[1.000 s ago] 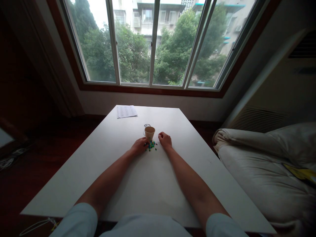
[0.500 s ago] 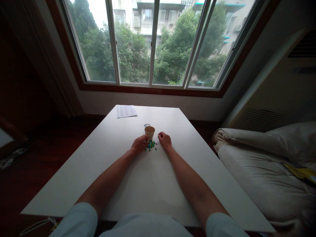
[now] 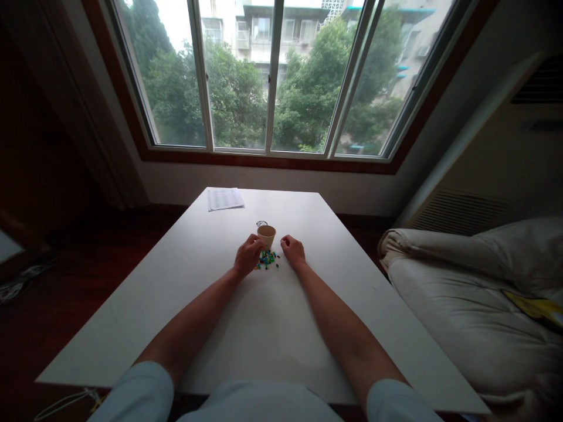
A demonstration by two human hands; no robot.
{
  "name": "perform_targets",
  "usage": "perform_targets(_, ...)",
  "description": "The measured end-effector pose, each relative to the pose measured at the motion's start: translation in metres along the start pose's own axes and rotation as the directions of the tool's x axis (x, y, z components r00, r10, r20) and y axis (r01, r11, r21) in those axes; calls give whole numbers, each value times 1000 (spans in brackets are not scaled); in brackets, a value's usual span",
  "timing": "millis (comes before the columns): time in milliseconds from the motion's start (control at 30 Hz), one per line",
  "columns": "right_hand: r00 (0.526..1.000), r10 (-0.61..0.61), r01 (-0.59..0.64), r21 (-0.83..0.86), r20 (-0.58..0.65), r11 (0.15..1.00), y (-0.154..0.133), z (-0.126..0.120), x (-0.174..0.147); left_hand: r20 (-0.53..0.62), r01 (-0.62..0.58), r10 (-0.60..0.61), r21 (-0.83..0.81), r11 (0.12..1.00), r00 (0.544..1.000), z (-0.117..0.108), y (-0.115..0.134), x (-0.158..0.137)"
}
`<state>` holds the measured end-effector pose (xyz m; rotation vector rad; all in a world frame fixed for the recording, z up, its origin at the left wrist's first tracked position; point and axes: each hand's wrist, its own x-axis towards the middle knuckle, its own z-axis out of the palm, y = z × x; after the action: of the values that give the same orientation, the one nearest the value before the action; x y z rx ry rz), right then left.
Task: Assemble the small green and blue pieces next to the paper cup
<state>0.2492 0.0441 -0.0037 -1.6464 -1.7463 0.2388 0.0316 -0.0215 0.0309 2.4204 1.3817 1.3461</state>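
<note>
A brown paper cup (image 3: pixel 266 232) stands upright on the white table. Small green, blue and yellow pieces (image 3: pixel 268 259), too tiny to name exactly, lie loose in front of it. My left hand (image 3: pixel 249 255) is over the left side of these pieces, its fingers bent together beside the cup's front. What they pinch, if anything, is too small to see. To the right of the cup, my right hand (image 3: pixel 294 249) rests on the table with curled fingers closed. Its contents, if any, are hidden.
Printed sheets (image 3: pixel 225 198) lie at the table's far left corner. A thin dark loop (image 3: pixel 262 223) sits just behind the cup. To the right of the table is a pale padded seat (image 3: pixel 457 281). Beyond the far edge are a wall and window.
My left hand has risen slightly and shifted a little left, with its fingers now arched over the pieces by the cup. The right hand stays nearly still.
</note>
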Motion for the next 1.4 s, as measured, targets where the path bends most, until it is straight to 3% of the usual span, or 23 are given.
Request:
perform_targets(167,1000,8,-8,7,7,1000,-3,-3,-2,5,47,-47,-12,999,999,-2,3,0)
perform_targets(400,1000,15,-15,8,21,1000,-9,-7,-4,0,18,-18,4,1000,1000,-1,6,2)
perform_targets(633,999,-7,6,11,36,1000,-12,-4,-5,115,46,-48,22,999,992,11,-5,6)
perform_targets(967,999,-20,20,10,43,1000,-13,-6,-6,169,48,-55,42,998,984,11,-8,4)
perform_targets(1233,998,-37,36,17,52,999,-10,-3,-5,174,74,-95,126,989,980,7,-5,5)
perform_targets(1400,996,-45,44,14,73,999,-11,-3,-5,113,1,-11,94,996,993,8,-6,4)
